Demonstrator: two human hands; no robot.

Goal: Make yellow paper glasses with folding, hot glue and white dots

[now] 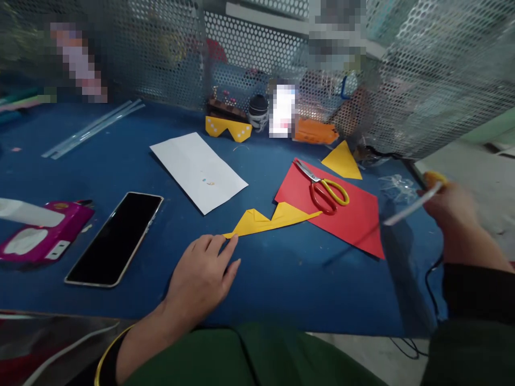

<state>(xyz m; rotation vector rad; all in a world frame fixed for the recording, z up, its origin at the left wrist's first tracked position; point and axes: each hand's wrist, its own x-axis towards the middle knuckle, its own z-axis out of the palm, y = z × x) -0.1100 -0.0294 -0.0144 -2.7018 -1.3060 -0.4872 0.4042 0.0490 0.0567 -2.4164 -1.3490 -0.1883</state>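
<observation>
My left hand (201, 279) lies flat on the blue table (281, 279), fingers stretched out, fingertips touching the left tip of a folded yellow paper shape (269, 220). My right hand (454, 212) is raised off the table's right edge and is closed around a glue gun with a yellow body (435, 179) and a pale glue stick (406, 212) sticking out toward the left. Its black cable (432, 284) hangs below. A red paper sheet (346, 214) lies beyond the yellow shape, with red-and-yellow scissors (325, 188) on it.
A phone (116, 237) and a pink wipes pack (44, 236) lie left. A white folded sheet (199, 170), a yellow triangle (343, 161), clear glue sticks (92, 128), a yellow dotted paper piece (228, 128) and a small jar (258, 111) sit farther back. Perforated metal screen (422, 80) behind.
</observation>
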